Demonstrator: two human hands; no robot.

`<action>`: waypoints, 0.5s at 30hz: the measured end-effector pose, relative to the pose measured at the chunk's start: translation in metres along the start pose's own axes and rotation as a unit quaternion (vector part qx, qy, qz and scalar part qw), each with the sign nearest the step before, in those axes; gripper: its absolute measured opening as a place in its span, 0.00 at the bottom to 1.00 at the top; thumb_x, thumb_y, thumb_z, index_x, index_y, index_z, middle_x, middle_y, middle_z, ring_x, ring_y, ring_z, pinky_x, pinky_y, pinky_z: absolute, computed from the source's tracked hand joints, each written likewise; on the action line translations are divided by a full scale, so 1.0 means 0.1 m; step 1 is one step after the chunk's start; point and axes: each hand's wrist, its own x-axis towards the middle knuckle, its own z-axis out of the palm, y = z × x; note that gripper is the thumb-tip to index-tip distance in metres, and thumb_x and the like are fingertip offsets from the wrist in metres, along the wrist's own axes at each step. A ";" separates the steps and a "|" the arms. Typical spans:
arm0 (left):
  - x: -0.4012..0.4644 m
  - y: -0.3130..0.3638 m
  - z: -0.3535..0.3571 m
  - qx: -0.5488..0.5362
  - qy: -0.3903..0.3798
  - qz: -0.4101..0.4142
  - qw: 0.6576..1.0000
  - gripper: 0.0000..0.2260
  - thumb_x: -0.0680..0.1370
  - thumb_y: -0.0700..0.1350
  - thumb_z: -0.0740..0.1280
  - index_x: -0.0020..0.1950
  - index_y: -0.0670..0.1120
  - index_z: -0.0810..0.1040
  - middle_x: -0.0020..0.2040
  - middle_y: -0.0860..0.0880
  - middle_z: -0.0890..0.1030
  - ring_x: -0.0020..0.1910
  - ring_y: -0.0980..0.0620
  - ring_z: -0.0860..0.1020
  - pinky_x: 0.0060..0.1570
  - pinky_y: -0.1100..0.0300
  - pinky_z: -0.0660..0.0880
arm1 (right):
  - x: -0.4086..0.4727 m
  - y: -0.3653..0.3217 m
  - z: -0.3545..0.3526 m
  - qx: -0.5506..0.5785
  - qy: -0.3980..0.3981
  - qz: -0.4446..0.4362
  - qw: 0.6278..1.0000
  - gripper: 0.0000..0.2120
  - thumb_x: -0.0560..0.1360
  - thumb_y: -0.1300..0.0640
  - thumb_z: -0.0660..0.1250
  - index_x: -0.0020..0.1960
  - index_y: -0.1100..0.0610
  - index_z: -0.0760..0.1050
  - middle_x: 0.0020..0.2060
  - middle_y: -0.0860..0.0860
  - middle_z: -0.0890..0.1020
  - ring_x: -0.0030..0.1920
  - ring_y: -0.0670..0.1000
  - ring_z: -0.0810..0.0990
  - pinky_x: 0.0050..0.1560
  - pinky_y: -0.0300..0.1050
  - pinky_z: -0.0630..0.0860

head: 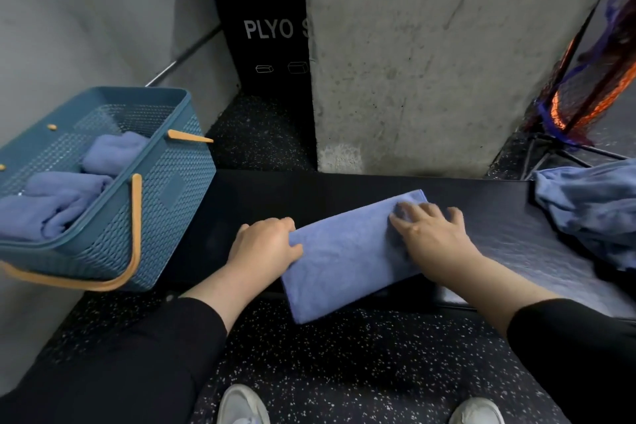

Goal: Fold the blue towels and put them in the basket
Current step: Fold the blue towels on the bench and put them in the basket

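A folded blue towel lies across the black bench, its near end hanging over the front edge. My left hand grips the towel's left edge, thumb on top. My right hand presses flat on the towel's right end with fingers spread. A teal woven basket with tan handles stands on the bench at the left, holding folded blue towels. A heap of unfolded blue towels sits at the bench's right end.
A concrete pillar rises behind the bench. A black plyo box stands in the corner. An orange and purple net hangs at the right. Speckled rubber floor and my shoes lie below.
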 end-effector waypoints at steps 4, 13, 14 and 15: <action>-0.12 -0.20 0.05 0.002 0.052 0.055 0.997 0.22 0.78 0.50 0.67 0.72 0.57 0.69 0.67 0.54 0.68 0.63 0.51 0.71 0.63 0.52 0.66 | 0.23 -0.11 -0.05 -0.042 0.090 0.055 0.994 0.10 0.73 0.60 0.66 0.53 0.50 0.76 0.49 0.50 0.73 0.47 0.54 0.75 0.41 0.48 0.62; -0.24 -0.44 0.17 -0.009 0.034 0.204 0.978 0.17 0.82 0.57 0.62 0.71 0.60 0.75 0.58 0.60 0.73 0.64 0.57 0.69 0.66 0.57 0.59 | 0.27 -0.14 0.08 0.105 0.012 0.019 0.994 0.23 0.83 0.44 0.54 0.77 0.49 0.64 0.79 0.48 0.61 0.78 0.51 0.59 0.75 0.66 0.48; -0.25 -0.45 0.16 -0.010 0.031 0.209 0.977 0.17 0.82 0.58 0.62 0.70 0.60 0.75 0.56 0.60 0.73 0.63 0.58 0.69 0.66 0.58 0.59 | 0.22 -0.15 0.10 0.104 0.030 0.007 0.994 0.24 0.83 0.44 0.55 0.77 0.49 0.63 0.80 0.48 0.59 0.80 0.51 0.56 0.75 0.68 0.44; -0.26 -0.45 0.15 -0.008 0.030 0.215 0.976 0.17 0.81 0.59 0.62 0.70 0.60 0.76 0.54 0.61 0.72 0.61 0.58 0.69 0.65 0.59 0.59 | 0.16 -0.16 0.11 0.108 0.079 -0.015 0.991 0.21 0.83 0.45 0.57 0.74 0.48 0.66 0.78 0.49 0.63 0.78 0.52 0.61 0.75 0.67 0.48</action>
